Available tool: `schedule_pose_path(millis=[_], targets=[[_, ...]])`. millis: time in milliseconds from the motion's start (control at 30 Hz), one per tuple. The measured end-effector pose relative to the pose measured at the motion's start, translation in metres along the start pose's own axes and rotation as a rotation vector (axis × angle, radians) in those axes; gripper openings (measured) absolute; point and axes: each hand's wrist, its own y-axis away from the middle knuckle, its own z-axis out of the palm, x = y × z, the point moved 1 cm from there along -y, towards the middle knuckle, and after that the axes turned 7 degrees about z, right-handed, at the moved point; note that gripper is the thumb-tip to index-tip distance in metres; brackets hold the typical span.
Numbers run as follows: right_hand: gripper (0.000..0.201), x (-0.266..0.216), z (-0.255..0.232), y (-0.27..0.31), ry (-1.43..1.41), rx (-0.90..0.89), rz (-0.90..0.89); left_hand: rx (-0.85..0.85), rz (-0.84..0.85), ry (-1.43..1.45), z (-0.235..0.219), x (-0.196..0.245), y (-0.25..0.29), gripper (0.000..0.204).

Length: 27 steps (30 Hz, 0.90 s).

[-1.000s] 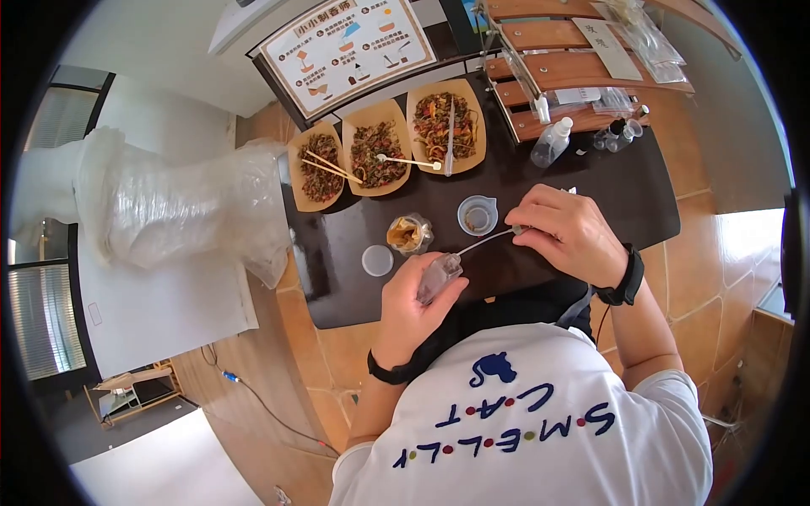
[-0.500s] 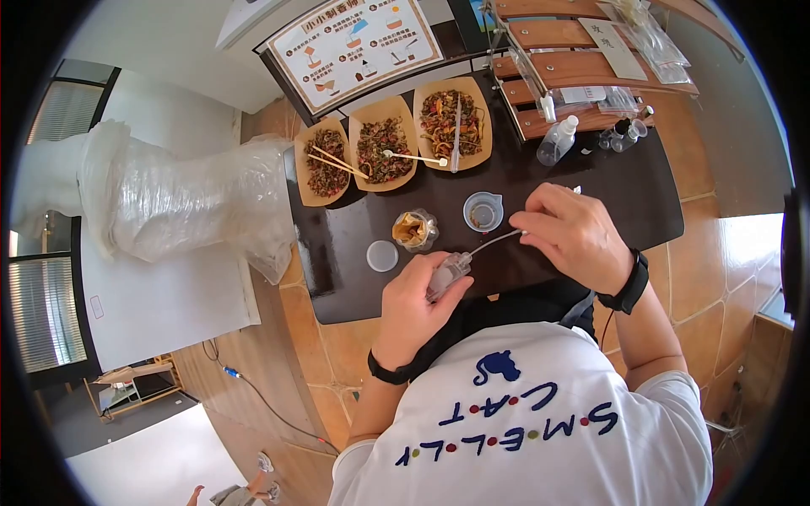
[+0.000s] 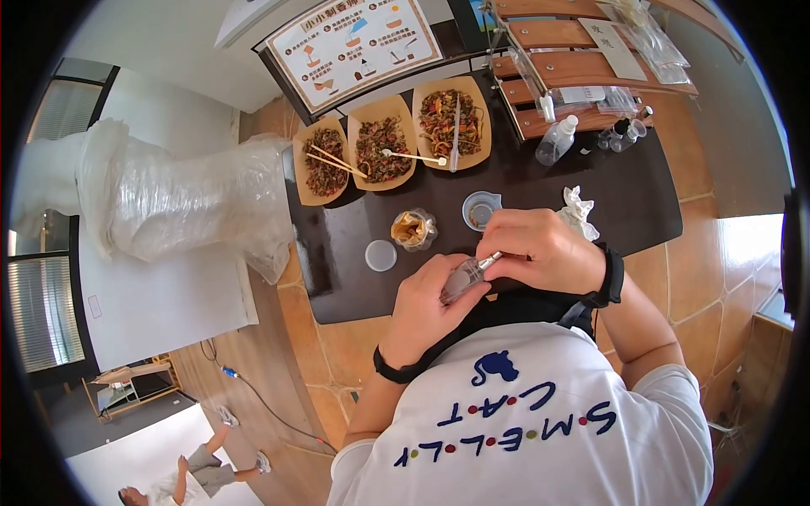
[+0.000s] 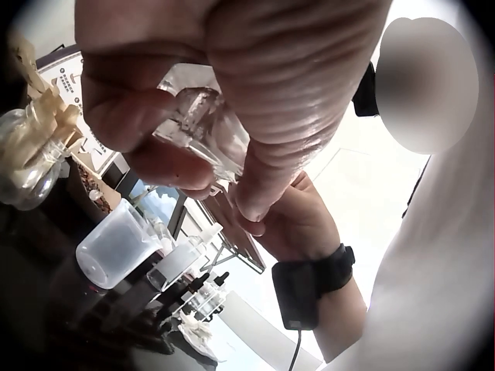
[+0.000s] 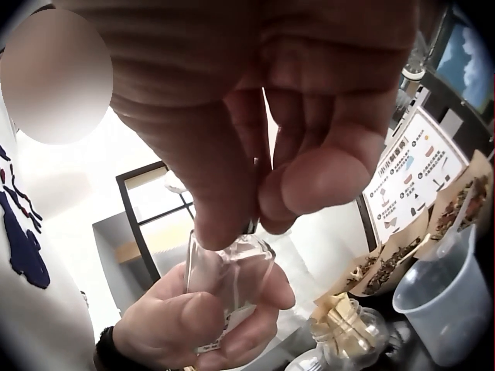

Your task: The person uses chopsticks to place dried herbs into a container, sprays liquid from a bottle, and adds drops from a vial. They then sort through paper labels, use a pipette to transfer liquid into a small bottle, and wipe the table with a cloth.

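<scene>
In the head view my left hand [image 3: 426, 302] grips a small clear glass bottle [image 3: 458, 283], tilted toward the right. My right hand [image 3: 547, 250] pinches a silver-collared pump top [image 3: 491, 259] right at the bottle's mouth. From the right wrist, the clear bottle [image 5: 236, 278] shows below the right fingertips, with the left fingers around its lower part. The left wrist view shows its glass [image 4: 197, 116] between thumb and fingers. Just beyond the right hand is a translucent measuring cup [image 3: 483, 202]. A jar holding folded brown paper [image 3: 413, 229] stands beyond the left hand.
A round white lid [image 3: 380, 255] lies left of the jar. Three paper trays of dried plant bits [image 3: 382, 143] line the back. Crumpled tissue [image 3: 578, 212], a clear bottle with a white top [image 3: 557, 141] and a wooden rack [image 3: 565, 76] are at the right.
My right hand has moved left and down to the bottle's mouth, and the thin tube between them is now out of sight. The tissue is uncovered. Someone has come into view at lower left.
</scene>
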Motion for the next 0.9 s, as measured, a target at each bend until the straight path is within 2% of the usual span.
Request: schedule_pose_path(millis=[67, 133, 267, 367, 467, 533, 567, 633, 667, 800, 867, 900], targets=[[0.02, 0.001, -0.004, -0.001, -0.008, -0.016, 0.007, -0.001, 0.005, 0.006, 0.0, 0.0, -0.001, 0.037], [0.02, 0.0, -0.01, 0.0, 0.181, -0.13, 0.032, -0.023, 0.004, -0.005, 0.001, 0.001, -0.001, 0.038], [0.027, -0.011, -0.008, -0.003, 0.138, -0.095, 0.063, -0.017, 0.008, -0.005, 0.003, 0.0, -0.002, 0.038], [0.031, -0.017, -0.01, -0.004, -0.007, -0.031, 0.142, 0.024, 0.009, 0.007, 0.002, 0.0, -0.004, 0.037], [0.024, -0.007, -0.007, 0.001, 0.073, -0.04, 0.08, -0.012, -0.025, 0.011, 0.001, -0.001, -0.004, 0.036], [0.013, -0.015, -0.014, -0.001, 0.238, -0.194, 0.221, 0.017, 0.046, -0.007, 0.003, -0.005, -0.003, 0.037], [0.013, -0.012, -0.009, -0.002, 0.234, -0.2, 0.212, 0.025, 0.04, -0.014, 0.003, -0.004, -0.003, 0.037], [0.012, -0.007, 0.002, -0.001, 0.049, 0.05, 0.019, 0.028, 0.004, 0.036, 0.002, -0.002, -0.003, 0.039], [0.013, -0.009, -0.001, 0.002, 0.064, -0.019, 0.104, 0.032, 0.001, 0.032, 0.001, -0.003, -0.002, 0.039], [0.016, -0.012, -0.006, -0.002, 0.207, -0.11, 0.118, 0.028, 0.026, 0.038, 0.003, -0.006, 0.0, 0.039], [0.021, -0.015, 0.003, -0.005, 0.044, 0.07, 0.034, 0.048, 0.045, 0.032, 0.002, -0.006, 0.0, 0.039], [0.021, -0.014, 0.002, -0.003, 0.044, 0.07, 0.033, 0.039, 0.052, 0.024, 0.001, -0.005, -0.001, 0.039]])
